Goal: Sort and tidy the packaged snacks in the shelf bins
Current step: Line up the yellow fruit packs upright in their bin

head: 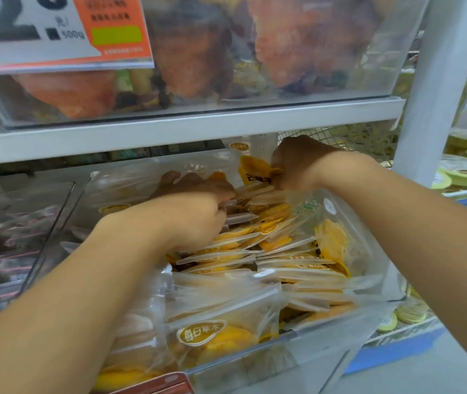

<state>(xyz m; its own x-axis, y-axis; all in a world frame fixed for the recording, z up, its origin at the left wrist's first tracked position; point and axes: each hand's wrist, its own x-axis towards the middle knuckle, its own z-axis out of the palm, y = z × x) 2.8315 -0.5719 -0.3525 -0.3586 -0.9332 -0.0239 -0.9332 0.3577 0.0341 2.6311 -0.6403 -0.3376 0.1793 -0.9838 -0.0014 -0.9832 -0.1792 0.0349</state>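
Right hand [297, 163] pinches an upright clear packet of yellow dried fruit [255, 166] at the clear plastic bin's [368, 251] rear. Left hand [195, 211] grips stacked packets [241, 237]. Grey shelf [187, 129] overhangs; orange price card [113, 27] above.

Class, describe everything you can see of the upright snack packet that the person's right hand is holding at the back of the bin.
The packet is a clear plastic pouch with orange-yellow dried fruit inside and a small oval label near its top. It stands upright at the back of the clear bin, above a row of similar packets. The right hand pinches its right edge; the left hand grips packets lower down.
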